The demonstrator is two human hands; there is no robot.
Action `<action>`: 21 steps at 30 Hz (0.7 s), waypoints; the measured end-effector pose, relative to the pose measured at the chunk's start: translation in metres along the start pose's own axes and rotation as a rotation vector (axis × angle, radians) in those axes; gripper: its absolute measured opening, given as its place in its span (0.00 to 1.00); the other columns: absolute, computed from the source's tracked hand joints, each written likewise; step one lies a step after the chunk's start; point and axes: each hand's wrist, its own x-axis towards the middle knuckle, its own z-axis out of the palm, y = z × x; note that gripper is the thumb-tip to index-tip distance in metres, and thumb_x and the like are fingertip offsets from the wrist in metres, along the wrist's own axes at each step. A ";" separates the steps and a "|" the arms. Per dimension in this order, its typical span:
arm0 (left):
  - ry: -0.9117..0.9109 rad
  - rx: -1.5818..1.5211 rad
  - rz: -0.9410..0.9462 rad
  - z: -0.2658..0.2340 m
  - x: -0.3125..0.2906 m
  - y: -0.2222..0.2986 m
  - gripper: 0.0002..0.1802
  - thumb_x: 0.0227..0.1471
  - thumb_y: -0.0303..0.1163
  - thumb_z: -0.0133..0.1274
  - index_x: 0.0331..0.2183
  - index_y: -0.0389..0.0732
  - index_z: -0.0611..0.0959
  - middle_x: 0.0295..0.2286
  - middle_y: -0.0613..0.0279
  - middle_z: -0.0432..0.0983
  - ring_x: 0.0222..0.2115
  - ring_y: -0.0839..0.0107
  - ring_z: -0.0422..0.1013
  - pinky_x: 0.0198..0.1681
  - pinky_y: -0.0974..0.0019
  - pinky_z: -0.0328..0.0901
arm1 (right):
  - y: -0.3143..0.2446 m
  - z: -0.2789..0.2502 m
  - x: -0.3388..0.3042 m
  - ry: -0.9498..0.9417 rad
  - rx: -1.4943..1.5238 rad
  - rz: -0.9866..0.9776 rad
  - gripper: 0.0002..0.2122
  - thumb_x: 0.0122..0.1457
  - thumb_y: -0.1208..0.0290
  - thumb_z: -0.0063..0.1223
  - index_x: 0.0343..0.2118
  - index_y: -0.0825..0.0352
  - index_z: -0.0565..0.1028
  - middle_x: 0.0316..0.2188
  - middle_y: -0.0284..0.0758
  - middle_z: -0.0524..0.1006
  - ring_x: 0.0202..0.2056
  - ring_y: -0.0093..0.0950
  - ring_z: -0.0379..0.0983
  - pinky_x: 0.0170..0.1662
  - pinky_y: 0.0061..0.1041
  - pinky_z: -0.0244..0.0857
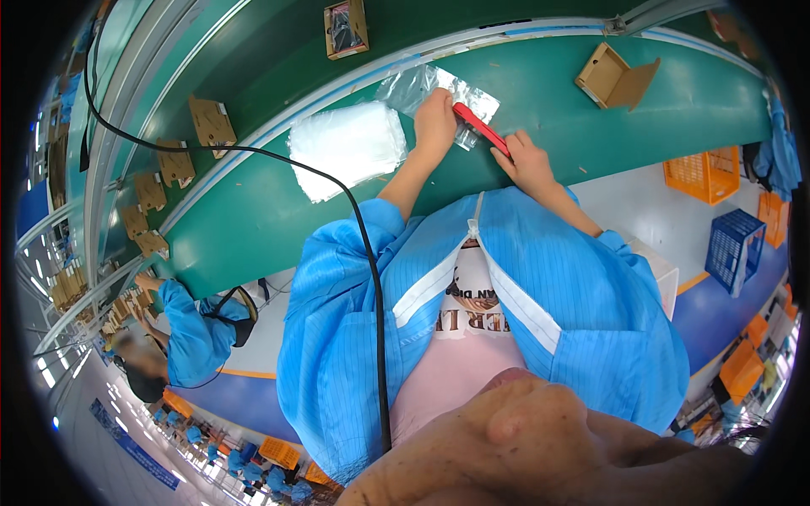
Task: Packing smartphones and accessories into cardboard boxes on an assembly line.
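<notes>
Right hand [531, 167] is gripping the red bar [481, 128], fingers closed; left hand [434, 122] is hiding its grip. Gentle alignment is likely sparing the bag [483, 102].

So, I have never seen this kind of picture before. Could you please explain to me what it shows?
There is no machine here, only a person's two bare hands. The one picture comes from a wide camera worn on the head, looking down; its lens bends straight edges. The large blue shape is the wearer's jacket. The right hand holds the lower end of a red thing. The left hand is at its other end, over a clear bag; what its fingers pinch is hidden. On the green bench also lie a whitish plastic pile and, further right, an open box.
</notes>
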 end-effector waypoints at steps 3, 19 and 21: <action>0.043 0.203 0.294 -0.023 -0.003 0.016 0.04 0.47 0.26 0.49 0.29 0.41 0.76 0.25 0.54 0.72 0.28 0.54 0.70 0.29 0.55 0.65 | -0.011 -0.009 0.013 -0.004 -0.084 -0.074 0.12 0.55 0.62 0.54 0.30 0.66 0.69 0.25 0.39 0.68 0.22 0.40 0.69 0.24 0.34 0.64; -0.018 0.133 0.677 -0.053 -0.015 0.083 0.10 0.36 0.26 0.51 0.29 0.41 0.77 0.23 0.61 0.67 0.26 0.62 0.67 0.27 0.63 0.64 | -0.027 -0.003 0.064 -0.278 1.800 0.767 0.21 0.61 0.53 0.45 0.44 0.69 0.68 0.36 0.38 0.73 0.36 0.28 0.73 0.40 0.29 0.70; -0.086 0.149 0.862 -0.046 -0.022 0.084 0.12 0.34 0.28 0.52 0.29 0.41 0.77 0.22 0.60 0.67 0.26 0.62 0.67 0.28 0.62 0.64 | -0.012 0.018 0.081 -0.314 1.542 0.758 0.16 0.59 0.61 0.50 0.42 0.69 0.69 0.31 0.37 0.76 0.29 0.26 0.74 0.34 0.27 0.71</action>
